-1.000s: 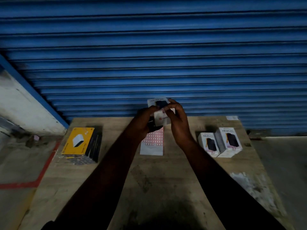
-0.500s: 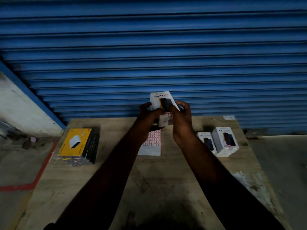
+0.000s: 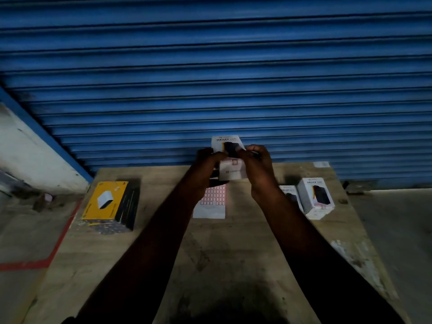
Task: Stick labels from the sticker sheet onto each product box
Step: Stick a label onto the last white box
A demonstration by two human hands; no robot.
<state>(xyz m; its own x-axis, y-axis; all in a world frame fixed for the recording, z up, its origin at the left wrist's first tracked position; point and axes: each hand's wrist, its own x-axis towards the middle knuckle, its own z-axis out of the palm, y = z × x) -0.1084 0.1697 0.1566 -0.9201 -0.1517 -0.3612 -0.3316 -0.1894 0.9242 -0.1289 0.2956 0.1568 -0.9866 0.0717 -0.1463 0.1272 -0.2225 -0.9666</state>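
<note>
Wooden surface point(image 3: 233, 253): sticker sheet point(image 3: 211, 203) flat at centre. Yellow box point(image 3: 105, 201) to L, 2 white boxes point(image 3: 315, 197) to R. Above sheet, L hand point(image 3: 207, 168) & R hand point(image 3: 258, 169) both grip product box point(image 3: 225, 142), held off surface, red-edged label point(image 3: 234, 162) on lower face. Blue shutter point(image 3: 210, 78) behind.

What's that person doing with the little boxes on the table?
A person is putting labels on boxes. The left hand and right hand both hold one white box up above the table, and a red-edged label shows on its side. The sticker sheet lies underneath. Two other boxes stand on the right, a yellow box on the left.
</note>
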